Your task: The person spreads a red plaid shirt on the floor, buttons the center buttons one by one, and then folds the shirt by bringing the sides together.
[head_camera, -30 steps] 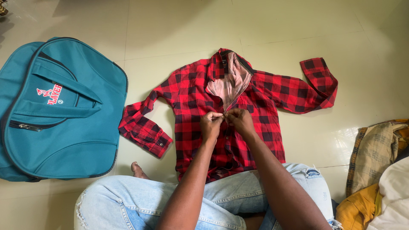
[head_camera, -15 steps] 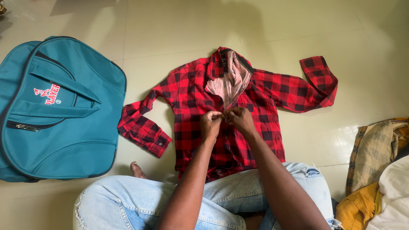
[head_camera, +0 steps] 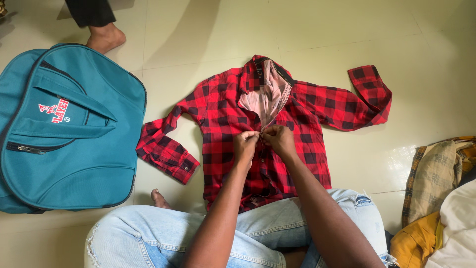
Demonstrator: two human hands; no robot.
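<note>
Red-and-black checked cloth, soft and creased: the shirt (head_camera: 223, 116) lies flat on glossy floor (head_camera: 198, 30), collar open. Left hand (head_camera: 246, 145) and right hand (head_camera: 278, 140) pinch its placket shut-fingered.

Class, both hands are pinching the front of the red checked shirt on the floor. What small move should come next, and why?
Probably shift both hands up toward the collar: the left hand and right hand pinch the shirt mid-chest, and above them it gapes open.
</note>
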